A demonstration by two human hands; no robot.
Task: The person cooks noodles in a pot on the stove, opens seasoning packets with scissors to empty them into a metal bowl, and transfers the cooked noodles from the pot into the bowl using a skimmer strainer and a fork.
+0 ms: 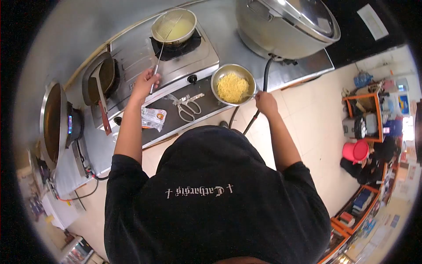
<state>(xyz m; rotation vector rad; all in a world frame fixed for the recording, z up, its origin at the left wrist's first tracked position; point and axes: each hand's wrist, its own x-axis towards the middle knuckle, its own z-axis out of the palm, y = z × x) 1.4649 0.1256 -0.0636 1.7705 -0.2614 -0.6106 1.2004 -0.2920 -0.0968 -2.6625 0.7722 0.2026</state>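
My left hand [147,83] is closed around the handle of a wire-mesh skimmer [160,53]. The skimmer's head reaches over a pot [192,20] on the burner, which holds pale yellowish liquid. My right hand [266,103] grips the edge or a short handle of a metal bowl [214,84]; which one, I cannot tell. Cooked yellow noodles [233,87] lie in the bowl. The bowl is at the counter's front edge, to the right of the stove knob. Between my arms, scissors [187,108] and an opened plastic packet [154,118] rest on the dark counter strip.
A large lidded pot [281,35] stands at the back right, with a black hose [267,72] hanging from it. On the left are a dark pan [93,83], a red-handled spatula [103,105] and a big wok [52,123]. Orange shelves [371,116] stand far right.
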